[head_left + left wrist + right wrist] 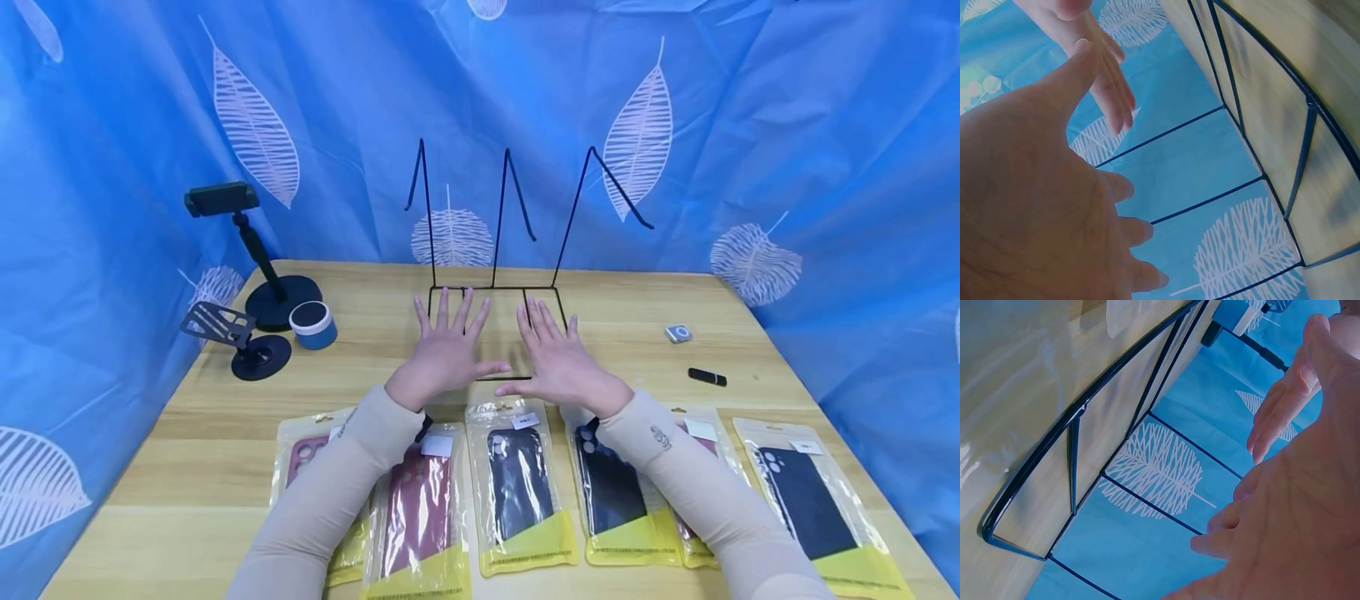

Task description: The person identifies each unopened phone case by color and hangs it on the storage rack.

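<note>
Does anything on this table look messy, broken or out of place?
Mostly tidy. The packaged phone cases lie in a rough row, some overlapping. The wire rack stands empty on its hooks. Both hands hover open, holding nothing. Nothing looks spilled or damaged.

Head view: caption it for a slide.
Two open hands, left and right, hover over a black wire rack behind packaged phone cases.

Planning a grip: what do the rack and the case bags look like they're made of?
Rack: thin black rod, probably coated metal wire, with slim straight uprights and a faint sheen. Case bags: clear glossy plastic film, judging by glare and wrinkles, with yellow bottoms. Both hands open, holding nothing.
</note>
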`<state>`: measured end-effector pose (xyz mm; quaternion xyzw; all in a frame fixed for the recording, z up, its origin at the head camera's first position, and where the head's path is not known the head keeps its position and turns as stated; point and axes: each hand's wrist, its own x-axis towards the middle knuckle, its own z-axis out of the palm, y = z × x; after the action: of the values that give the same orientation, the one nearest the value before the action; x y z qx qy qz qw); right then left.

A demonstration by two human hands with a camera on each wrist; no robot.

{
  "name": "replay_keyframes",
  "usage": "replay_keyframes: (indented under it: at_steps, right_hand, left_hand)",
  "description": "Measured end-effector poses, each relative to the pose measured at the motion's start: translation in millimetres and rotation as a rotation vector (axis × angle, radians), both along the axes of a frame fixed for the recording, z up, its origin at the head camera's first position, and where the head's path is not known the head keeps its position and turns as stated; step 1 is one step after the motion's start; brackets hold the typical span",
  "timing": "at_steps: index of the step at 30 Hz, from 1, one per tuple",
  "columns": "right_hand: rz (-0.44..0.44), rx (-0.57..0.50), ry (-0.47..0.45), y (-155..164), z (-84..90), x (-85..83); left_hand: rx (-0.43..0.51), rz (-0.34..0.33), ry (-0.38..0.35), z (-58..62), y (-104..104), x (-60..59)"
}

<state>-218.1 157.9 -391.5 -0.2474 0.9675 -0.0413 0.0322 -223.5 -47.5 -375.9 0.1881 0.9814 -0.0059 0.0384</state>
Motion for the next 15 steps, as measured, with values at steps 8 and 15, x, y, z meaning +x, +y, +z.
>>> replay_keyframes:
  at_steps: [8, 15]
  right_hand:
    - [-0.003, 0.024, 0.139, 20, 20.4, 14.5]
    - [-0.047, -0.090, 0.237, 87, 68.2, 52.9]
  left_hand:
    - [0.093, -0.028, -0.047, 1.0, -17, -9.8]
    - [0.082, -0.010, -0.328, 1.8, -55, -20.5]
